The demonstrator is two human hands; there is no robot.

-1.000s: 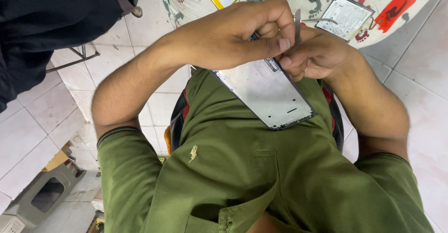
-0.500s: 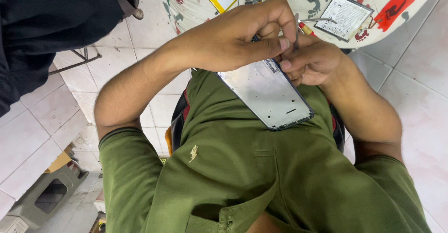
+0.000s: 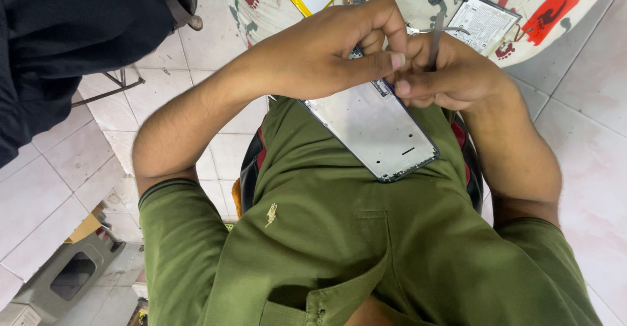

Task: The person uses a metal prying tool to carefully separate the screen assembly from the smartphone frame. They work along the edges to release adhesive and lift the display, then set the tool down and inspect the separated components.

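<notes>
Tweezers [image 3: 435,38] raised | left hand [image 3: 326,51] grasps one phone frame [image 3: 375,130] | right hand [image 3: 450,78] grips tweezers

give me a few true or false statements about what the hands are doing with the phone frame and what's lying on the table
1. Both hands meet at the top end of the phone frame. True.
2. The right hand holds a thin metal tool. True.
3. The phone frame lies flat on the table. False: it rests on the person's lap, against the green shirt.
4. The left hand hangs idle at the person's side. False: its fingers press at the frame's top end.
5. A flat battery-like part lies on the patterned table. True.
</notes>
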